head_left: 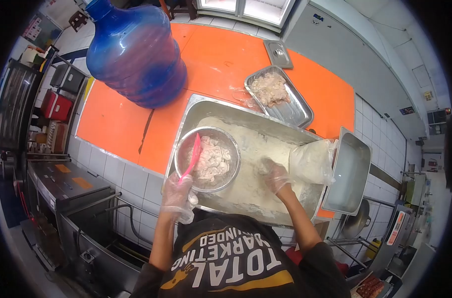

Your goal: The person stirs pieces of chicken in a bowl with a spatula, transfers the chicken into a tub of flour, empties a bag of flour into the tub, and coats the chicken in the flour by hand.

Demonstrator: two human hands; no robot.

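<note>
A metal bowl (234,174) holding pale, flour-coated meat pieces (213,161) stands in the left part of a deep steel tray (221,103). My left hand (178,194), in a clear plastic glove, grips the bowl's near-left rim beside the handle of a pink spatula (196,149), which leans in the bowl. White flour (253,191) covers the tray's floor. My gloved right hand (274,176) is low in the flour, right of the bowl. Its fingers are curled and floury; what lies in them is hard to make out. A floury plastic bag (311,161) sits just right of that hand.
On the orange table (213,52) stand a large blue water jug (136,59) and a smaller steel pan (299,110) with raw meat (270,89). A steel lid (278,53) lies behind it. Right of the tray is a pan of cloudy liquid (349,171).
</note>
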